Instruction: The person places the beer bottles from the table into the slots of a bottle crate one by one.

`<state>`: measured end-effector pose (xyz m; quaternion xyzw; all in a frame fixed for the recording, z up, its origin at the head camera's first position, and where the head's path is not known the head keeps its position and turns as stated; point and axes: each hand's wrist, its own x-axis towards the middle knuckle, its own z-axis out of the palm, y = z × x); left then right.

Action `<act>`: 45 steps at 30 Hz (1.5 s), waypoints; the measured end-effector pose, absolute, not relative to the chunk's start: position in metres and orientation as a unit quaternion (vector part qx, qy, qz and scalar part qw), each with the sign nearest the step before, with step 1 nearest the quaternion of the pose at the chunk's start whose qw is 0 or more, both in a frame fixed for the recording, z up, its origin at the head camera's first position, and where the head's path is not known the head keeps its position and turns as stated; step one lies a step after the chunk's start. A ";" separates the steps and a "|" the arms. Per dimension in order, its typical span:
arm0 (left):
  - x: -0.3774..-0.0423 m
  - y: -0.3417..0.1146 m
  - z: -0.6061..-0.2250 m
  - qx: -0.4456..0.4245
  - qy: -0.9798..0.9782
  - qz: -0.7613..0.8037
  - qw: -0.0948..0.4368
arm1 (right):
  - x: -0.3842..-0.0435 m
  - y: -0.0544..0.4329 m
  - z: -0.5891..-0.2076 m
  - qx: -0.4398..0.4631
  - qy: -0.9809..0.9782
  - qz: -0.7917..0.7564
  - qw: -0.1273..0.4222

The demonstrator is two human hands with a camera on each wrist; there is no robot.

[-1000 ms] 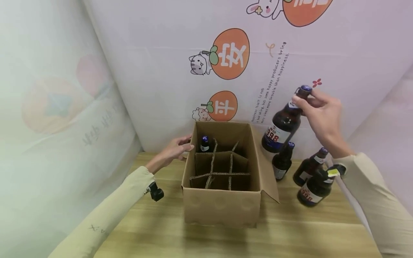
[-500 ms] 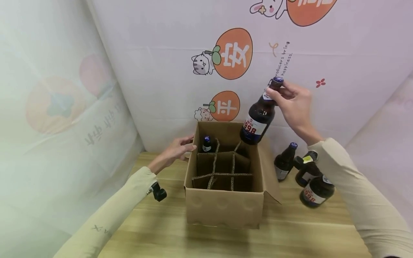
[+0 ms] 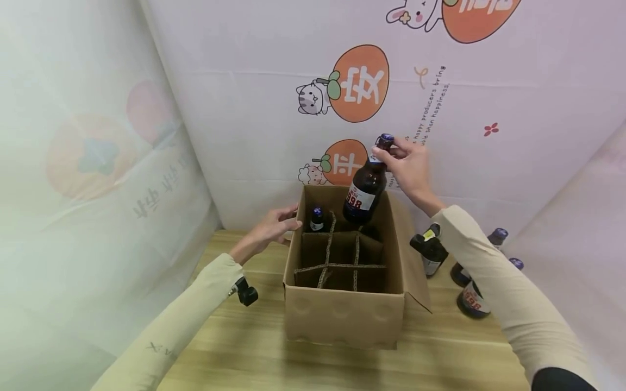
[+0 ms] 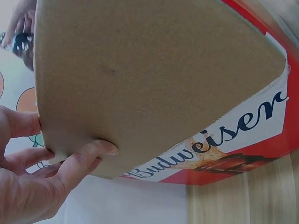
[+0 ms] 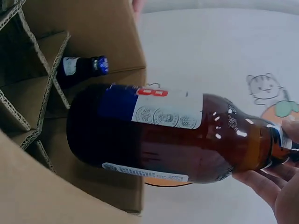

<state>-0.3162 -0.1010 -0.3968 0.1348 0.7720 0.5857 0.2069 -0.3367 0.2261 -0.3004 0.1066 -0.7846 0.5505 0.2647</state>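
My right hand (image 3: 412, 169) grips a brown beer bottle (image 3: 362, 198) by its neck. The bottle tilts, its base low over the far right compartment of an open cardboard box (image 3: 342, 317). In the right wrist view, its label and dark base (image 5: 88, 130) show beside the cardboard dividers (image 5: 46, 88). A blue-capped bottle (image 3: 317, 220) stands in the far left compartment. My left hand (image 3: 268, 231) rests on the box's left side, fingers touching the brown flap (image 4: 140, 74) in the left wrist view.
Several more beer bottles stand right of the box, including a nearer one (image 3: 473, 301), partly hidden by my right sleeve (image 3: 489, 271). The right flap (image 3: 413, 266) hangs outward. A white printed sheet (image 3: 244, 108) rises behind the wooden table (image 3: 235, 347).
My right hand has carried the bottle leftward from beyond the box's right side, then lowered it over the far right compartment. My left hand has stayed at the box's left side.
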 end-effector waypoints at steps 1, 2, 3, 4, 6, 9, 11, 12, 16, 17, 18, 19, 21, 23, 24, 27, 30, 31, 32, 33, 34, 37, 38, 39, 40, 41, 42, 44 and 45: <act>-0.316 -0.101 -0.397 0.134 0.771 0.586 0.207 | -0.339 0.224 -0.303 0.104 -0.791 0.543 0.262; -0.316 -0.100 -0.398 0.136 0.771 0.586 0.208 | -0.342 0.223 -0.306 0.100 -0.796 0.536 0.261; -0.316 -0.100 -0.399 0.136 0.772 0.585 0.207 | -0.344 0.222 -0.308 0.096 -0.801 0.530 0.261; -0.316 -0.100 -0.399 0.136 0.773 0.584 0.207 | -0.346 0.220 -0.310 0.092 -0.806 0.523 0.260; -0.316 -0.100 -0.399 0.137 0.774 0.583 0.206 | -0.350 0.217 -0.314 0.086 -0.817 0.509 0.256; -0.315 -0.100 -0.399 0.135 0.774 0.584 0.204 | -0.352 0.213 -0.322 0.084 -0.837 0.484 0.240; -0.316 -0.101 -0.400 0.134 0.772 0.585 0.207 | -0.353 0.210 -0.329 0.092 -0.846 0.474 0.227; -0.316 -0.101 -0.400 0.134 0.772 0.585 0.208 | -0.353 0.208 -0.331 0.094 -0.850 0.469 0.220; -0.316 -0.100 -0.398 0.134 0.773 0.584 0.209 | -0.355 0.205 -0.336 0.112 -0.854 0.466 0.203; -0.316 -0.100 -0.398 0.134 0.773 0.584 0.208 | -0.356 0.205 -0.335 0.117 -0.854 0.465 0.200; -0.316 -0.100 -0.397 0.134 0.772 0.586 0.207 | -0.358 0.205 -0.335 0.122 -0.856 0.463 0.195; -0.316 -0.100 -0.397 0.134 0.771 0.587 0.207 | -0.359 0.204 -0.335 0.129 -0.855 0.465 0.191; -0.316 -0.101 -0.397 0.133 0.770 0.589 0.207 | -0.361 0.203 -0.335 0.146 -0.854 0.467 0.180; -0.316 -0.101 -0.398 0.132 0.770 0.588 0.209 | -0.361 0.201 -0.334 0.161 -0.857 0.458 0.170; -0.317 -0.101 -0.398 0.132 0.769 0.589 0.209 | -0.361 0.200 -0.334 0.172 -0.858 0.456 0.162; -0.316 -0.101 -0.399 0.129 0.770 0.589 0.208 | -0.363 0.195 -0.334 0.201 -0.860 0.447 0.140; -0.316 -0.099 -0.398 0.133 0.773 0.586 0.205 | -0.365 0.193 -0.336 0.210 -0.868 0.433 0.120; -0.316 -0.098 -0.398 0.134 0.773 0.585 0.206 | -0.366 0.192 -0.336 0.206 -0.872 0.429 0.115; -0.316 -0.098 -0.398 0.136 0.774 0.584 0.206 | -0.366 0.192 -0.337 0.201 -0.876 0.424 0.111; -0.316 -0.097 -0.397 0.135 0.774 0.583 0.206 | -0.367 0.191 -0.336 0.196 -0.881 0.417 0.109; -0.316 -0.097 -0.397 0.135 0.776 0.581 0.205 | -0.367 0.191 -0.336 0.192 -0.887 0.407 0.107; -0.316 -0.097 -0.397 0.131 0.776 0.582 0.203 | -0.369 0.187 -0.333 0.182 -0.896 0.392 0.102; -0.317 -0.098 -0.397 0.130 0.777 0.582 0.201 | -0.369 0.186 -0.332 0.180 -0.899 0.386 0.100; -0.317 -0.098 -0.397 0.130 0.777 0.583 0.200 | -0.370 0.185 -0.333 0.179 -0.901 0.383 0.096; -0.317 -0.098 -0.397 0.130 0.778 0.582 0.199 | -0.371 0.184 -0.333 0.176 -0.905 0.375 0.093; -0.317 -0.099 -0.398 0.132 0.777 0.582 0.198 | -0.371 0.183 -0.334 0.174 -0.909 0.369 0.089; -0.317 -0.099 -0.398 0.131 0.777 0.583 0.199 | -0.370 0.183 -0.335 0.170 -0.913 0.361 0.083; -0.317 -0.100 -0.399 0.133 0.776 0.584 0.198 | -0.370 0.183 -0.340 0.156 -0.922 0.346 0.070; -0.317 -0.100 -0.399 0.133 0.775 0.585 0.198 | -0.369 0.183 -0.342 0.149 -0.926 0.340 0.062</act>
